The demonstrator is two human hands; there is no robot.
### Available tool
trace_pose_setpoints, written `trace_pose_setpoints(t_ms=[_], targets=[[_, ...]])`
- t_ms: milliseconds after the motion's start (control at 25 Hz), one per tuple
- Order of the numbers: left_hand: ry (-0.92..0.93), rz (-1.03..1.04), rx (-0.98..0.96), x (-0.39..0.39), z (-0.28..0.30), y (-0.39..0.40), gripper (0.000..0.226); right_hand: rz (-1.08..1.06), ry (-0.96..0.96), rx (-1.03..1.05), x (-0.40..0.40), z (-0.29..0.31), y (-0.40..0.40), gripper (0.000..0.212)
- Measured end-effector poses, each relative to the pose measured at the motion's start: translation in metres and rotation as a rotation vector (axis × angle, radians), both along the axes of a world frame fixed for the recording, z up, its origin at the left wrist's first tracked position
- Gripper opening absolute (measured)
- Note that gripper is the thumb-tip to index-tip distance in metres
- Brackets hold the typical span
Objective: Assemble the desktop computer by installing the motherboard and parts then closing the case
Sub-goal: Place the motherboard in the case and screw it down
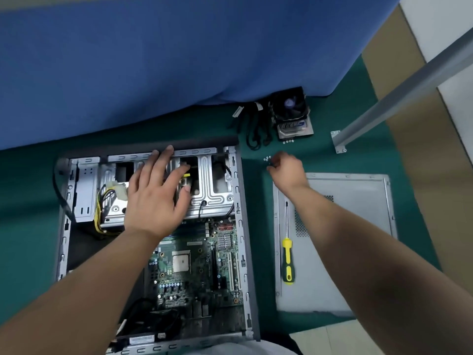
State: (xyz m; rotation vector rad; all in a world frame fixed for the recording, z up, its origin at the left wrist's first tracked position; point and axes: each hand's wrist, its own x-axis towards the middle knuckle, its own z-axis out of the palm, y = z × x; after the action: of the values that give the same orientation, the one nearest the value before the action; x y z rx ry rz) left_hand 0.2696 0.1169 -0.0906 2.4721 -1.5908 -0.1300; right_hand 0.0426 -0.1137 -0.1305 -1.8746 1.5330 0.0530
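While lidless, case (243,226) with bare motherboard (194,267)

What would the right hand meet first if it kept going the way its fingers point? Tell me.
The right hand points up and left toward the loose screws on the green mat. It would likely meet them first; they lie just past its fingertips, though contact is unclear.

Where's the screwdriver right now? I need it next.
In the head view, the screwdriver lies on the removed side panel, right of the open case, near the panel's left edge, under the right forearm, handle toward the person.
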Motion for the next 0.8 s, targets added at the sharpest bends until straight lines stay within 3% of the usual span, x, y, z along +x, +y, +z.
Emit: trace_pose_setpoints(t_ms=[480, 600, 800], targets=[[-0.034, -0.017, -0.048, 0.002, -0.004, 0.0, 0.045, 0.005, 0.108, -0.153, 0.013, -0.016, 0.012, 0.024], [-0.032, -0.024, -0.064, 0.002, -0.008, 0.0, 0.044, -0.093, 0.007, -0.131, 0.011, -0.005, 0.021, 0.019], [0.043, -0.027, -0.056, 0.001, 0.0, -0.001, 0.043, -0.272, -0.33, -0.155, 0.002, 0.054, 0.075, 0.012]])
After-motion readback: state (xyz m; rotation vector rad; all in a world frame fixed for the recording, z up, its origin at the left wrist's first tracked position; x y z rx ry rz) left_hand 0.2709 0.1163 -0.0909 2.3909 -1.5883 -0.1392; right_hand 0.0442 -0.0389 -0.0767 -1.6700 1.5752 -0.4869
